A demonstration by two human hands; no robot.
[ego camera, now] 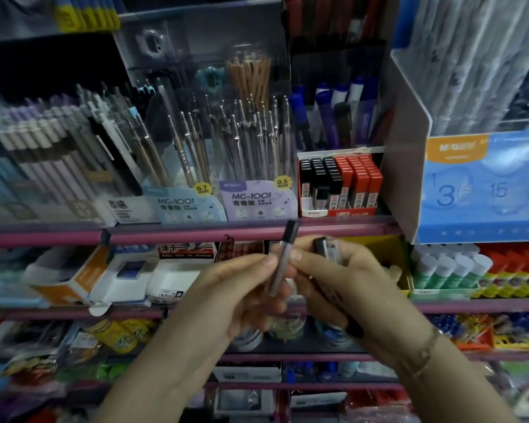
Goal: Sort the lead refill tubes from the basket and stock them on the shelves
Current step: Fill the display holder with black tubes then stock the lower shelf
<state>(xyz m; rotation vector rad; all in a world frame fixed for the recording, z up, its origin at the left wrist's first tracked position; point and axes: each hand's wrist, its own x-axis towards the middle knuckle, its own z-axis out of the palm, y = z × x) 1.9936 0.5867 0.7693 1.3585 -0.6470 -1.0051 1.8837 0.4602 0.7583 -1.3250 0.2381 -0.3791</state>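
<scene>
My left hand pinches a slim clear lead refill tube with a black cap, held upright in front of the pink shelf rail. My right hand touches that tube with its thumb and grips a bundle of more refill tubes in its fingers. Above the hands, on the upper shelf, a red display box holds rows of black-capped and red-capped refill tubes, with an open slot at its front left. No basket is in view.
Left of the red box stand clear pencil displays marked 0.7 mm and 0.5 mm. A blue carton sits to the right. Below are correction tape boxes, glue sticks and a yellow box behind my right hand.
</scene>
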